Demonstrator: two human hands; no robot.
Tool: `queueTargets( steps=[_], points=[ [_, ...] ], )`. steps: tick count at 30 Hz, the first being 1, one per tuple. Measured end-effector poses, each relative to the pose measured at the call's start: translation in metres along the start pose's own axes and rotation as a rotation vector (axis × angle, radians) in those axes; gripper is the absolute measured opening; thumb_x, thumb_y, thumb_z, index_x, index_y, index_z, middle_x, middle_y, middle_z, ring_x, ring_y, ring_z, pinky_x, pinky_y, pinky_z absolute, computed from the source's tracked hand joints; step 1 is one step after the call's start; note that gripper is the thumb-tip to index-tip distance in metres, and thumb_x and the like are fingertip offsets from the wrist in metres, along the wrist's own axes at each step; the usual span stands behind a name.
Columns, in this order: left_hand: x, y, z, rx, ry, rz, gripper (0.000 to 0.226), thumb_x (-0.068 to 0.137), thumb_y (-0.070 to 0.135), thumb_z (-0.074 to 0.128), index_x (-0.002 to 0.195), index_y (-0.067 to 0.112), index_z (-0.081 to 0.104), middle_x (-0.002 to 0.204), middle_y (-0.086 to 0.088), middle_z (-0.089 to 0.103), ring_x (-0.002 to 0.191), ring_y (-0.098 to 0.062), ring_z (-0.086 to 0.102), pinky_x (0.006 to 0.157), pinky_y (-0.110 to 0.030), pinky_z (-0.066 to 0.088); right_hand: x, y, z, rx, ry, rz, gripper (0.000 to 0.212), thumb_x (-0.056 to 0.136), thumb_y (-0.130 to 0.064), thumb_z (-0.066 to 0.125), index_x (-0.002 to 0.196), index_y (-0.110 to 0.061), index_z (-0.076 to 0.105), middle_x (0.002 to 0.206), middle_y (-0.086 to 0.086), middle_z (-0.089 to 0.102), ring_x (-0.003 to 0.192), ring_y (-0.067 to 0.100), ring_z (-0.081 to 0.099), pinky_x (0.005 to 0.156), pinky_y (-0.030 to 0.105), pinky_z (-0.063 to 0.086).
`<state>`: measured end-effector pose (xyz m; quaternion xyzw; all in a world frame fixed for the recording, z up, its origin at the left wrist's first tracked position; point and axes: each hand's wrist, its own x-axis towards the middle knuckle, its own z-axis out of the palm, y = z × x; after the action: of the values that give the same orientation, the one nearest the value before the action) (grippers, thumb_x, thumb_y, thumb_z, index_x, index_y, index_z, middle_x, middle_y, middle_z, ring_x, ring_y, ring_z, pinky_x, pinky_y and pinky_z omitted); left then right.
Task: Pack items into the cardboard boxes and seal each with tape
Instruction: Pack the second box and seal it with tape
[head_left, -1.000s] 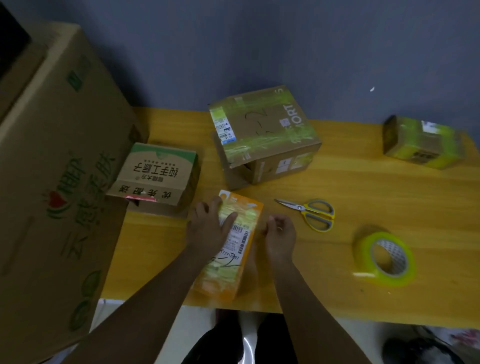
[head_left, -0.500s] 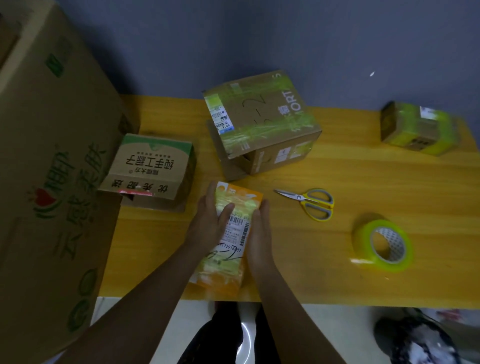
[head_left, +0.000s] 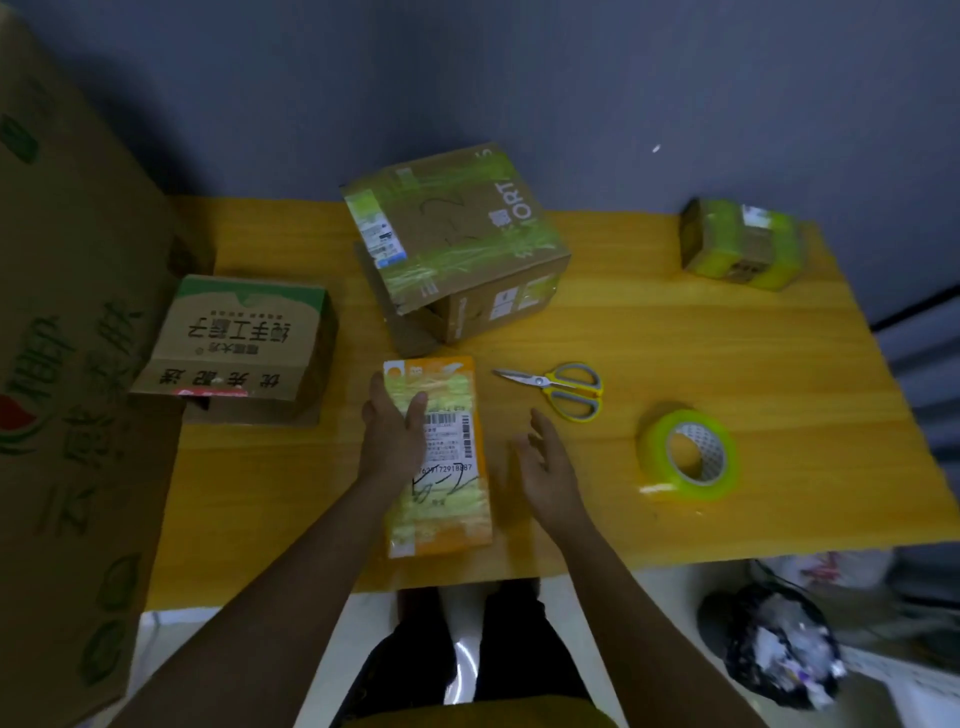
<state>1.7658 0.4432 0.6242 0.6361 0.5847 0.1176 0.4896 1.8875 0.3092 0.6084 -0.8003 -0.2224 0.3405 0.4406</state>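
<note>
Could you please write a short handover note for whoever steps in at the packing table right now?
Left hand: open, resting flat on the orange box at the table's front edge.
Right hand: open, just right of that box, holding nothing.
Tape roll and scissors lie to the right, untouched.
Done, it seems: the orange box, the large box behind it and the small box at far right all carry yellow-green tape.
Left: the green-topped box at left shows no tape and a loose front flap; it likely needs packing and sealing.
</note>
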Motion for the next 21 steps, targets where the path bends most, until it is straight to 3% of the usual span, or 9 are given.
queueTargets(
  steps=[3, 5, 7, 10, 11, 13, 14, 18, 21],
  points=[
    [-0.007, 0.018, 0.022, -0.050, -0.097, -0.016, 0.072, 0.101, 0.035, 0.042, 0.154, 0.020, -0.005, 0.161, -0.007, 0.001, 0.140, -0.029, 0.029, 0.093, -0.031, 0.033, -0.008, 0.028, -0.065, -0.204, 0.221, -0.088, 0.047, 0.090, -0.007, 0.060, 0.135, -0.004, 0.050, 0.134, 0.011, 0.051, 0.124, 0.027, 0.048, 0.102, 0.040, 0.039],
    [-0.010, 0.028, 0.036, 0.018, -0.120, -0.016, 0.078, 0.100, 0.038, 0.046, 0.153, 0.018, -0.007, 0.161, -0.005, -0.006, 0.148, -0.026, 0.007, 0.111, -0.036, 0.019, -0.006, 0.047, -0.110, -0.409, 0.327, -0.051, 0.052, 0.081, 0.002, 0.065, 0.132, 0.002, 0.051, 0.131, 0.021, 0.052, 0.125, 0.038, 0.047, 0.101, 0.043, 0.038],
    [-0.014, 0.039, 0.048, 0.260, -0.071, 0.064, 0.080, 0.099, 0.043, 0.044, 0.153, 0.016, -0.008, 0.160, -0.005, -0.014, 0.147, -0.024, -0.016, 0.116, -0.045, -0.006, 0.004, 0.063, -0.145, -0.612, 0.235, 0.015, 0.066, 0.078, -0.006, 0.070, 0.138, 0.001, 0.044, 0.137, 0.024, 0.046, 0.130, 0.042, 0.041, 0.102, 0.047, 0.036],
    [-0.025, 0.061, 0.070, 0.483, 0.013, 0.337, 0.066, 0.100, 0.035, 0.039, 0.153, 0.015, 0.005, 0.160, -0.008, -0.012, 0.146, -0.024, -0.018, 0.114, -0.045, -0.014, 0.018, 0.073, -0.166, -1.020, -0.026, 0.181, 0.076, 0.088, -0.033, 0.062, 0.150, -0.012, 0.025, 0.153, 0.011, 0.029, 0.145, 0.027, 0.023, 0.114, 0.048, 0.018],
    [-0.030, 0.068, 0.079, 0.521, 0.016, 0.438, 0.061, 0.098, 0.033, 0.034, 0.152, 0.015, 0.015, 0.161, -0.009, -0.005, 0.147, -0.025, -0.014, 0.114, -0.043, -0.015, 0.022, 0.074, -0.169, -1.115, -0.043, 0.110, 0.068, 0.089, -0.032, 0.060, 0.147, -0.011, 0.032, 0.148, 0.012, 0.037, 0.141, 0.027, 0.032, 0.113, 0.052, 0.020],
    [-0.041, 0.083, 0.101, 0.546, -0.059, 0.580, 0.058, 0.091, 0.031, 0.030, 0.147, 0.014, 0.031, 0.159, -0.010, 0.010, 0.148, -0.025, -0.002, 0.116, -0.039, -0.010, 0.033, 0.079, -0.175, -1.174, -0.044, -0.093, 0.051, 0.073, -0.016, 0.068, 0.122, -0.004, 0.058, 0.111, 0.018, 0.063, 0.110, 0.035, 0.061, 0.097, 0.061, 0.036],
    [-0.045, 0.089, 0.114, 0.546, -0.133, 0.607, 0.054, 0.093, 0.029, 0.031, 0.145, 0.014, 0.034, 0.158, -0.010, 0.015, 0.148, -0.024, 0.003, 0.117, -0.037, -0.003, 0.036, 0.077, -0.181, -1.186, -0.061, -0.153, 0.049, 0.070, -0.013, 0.070, 0.118, -0.005, 0.061, 0.104, 0.017, 0.065, 0.104, 0.036, 0.063, 0.094, 0.057, 0.037],
    [-0.053, 0.112, 0.167, 0.508, -0.338, 0.528, 0.048, 0.100, 0.018, 0.041, 0.147, 0.011, 0.032, 0.156, -0.008, 0.024, 0.145, -0.021, 0.019, 0.115, -0.028, 0.015, 0.039, 0.078, -0.211, -1.080, -0.178, -0.142, 0.062, 0.095, -0.032, 0.050, 0.150, -0.020, 0.026, 0.144, 0.000, 0.045, 0.134, 0.020, 0.040, 0.109, 0.040, 0.016],
    [-0.057, 0.144, 0.194, 0.348, -0.425, 0.404, 0.047, 0.102, 0.009, 0.035, 0.148, 0.006, 0.029, 0.157, -0.009, 0.022, 0.143, -0.020, 0.025, 0.108, -0.019, 0.018, 0.037, 0.069, -0.234, -0.782, -0.260, -0.287, 0.069, 0.092, -0.053, 0.037, 0.149, -0.015, 0.031, 0.137, 0.002, 0.051, 0.130, 0.023, 0.044, 0.110, 0.040, 0.017]
  ],
)
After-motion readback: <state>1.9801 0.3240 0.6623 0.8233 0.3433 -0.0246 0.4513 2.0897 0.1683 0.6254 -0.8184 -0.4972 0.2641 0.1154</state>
